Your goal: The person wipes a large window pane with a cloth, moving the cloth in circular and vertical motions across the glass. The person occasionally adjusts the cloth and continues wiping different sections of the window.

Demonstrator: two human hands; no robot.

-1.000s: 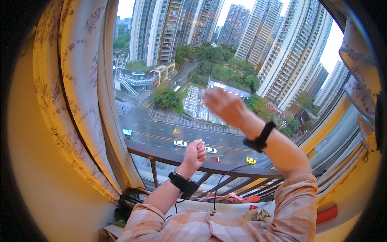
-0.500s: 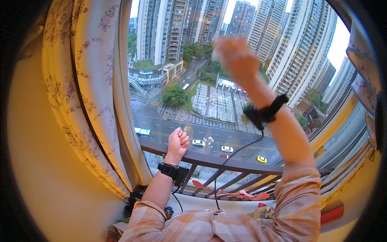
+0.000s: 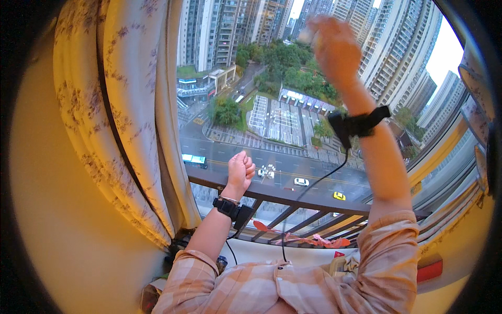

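My left hand [image 3: 241,171] is closed in a fist with nothing showing in it, just above the dark window railing [image 3: 282,198]. A black wrist strap with a small box [image 3: 228,209] sits on that wrist, beside a thin bracelet. My right hand [image 3: 337,55] is raised high in front of the window, its fingers curled and somewhat blurred. Something pale shows at the fingertips, too unclear to name. Round the right wrist goes a black strap with a device [image 3: 358,125], from which a black cable [image 3: 319,180] hangs down toward my shirt.
A floral curtain [image 3: 125,104] hangs at the left beside a yellowish wall [image 3: 47,183]. Below the railing, a pink-red ribbon-like strip [image 3: 324,241] runs along the bars. A red object [image 3: 430,271] lies at the lower right. Tall buildings and a road show outside.
My right hand has moved up and to the right. My left fist has shifted slightly up and right, still closed. The whole view has shifted a little.
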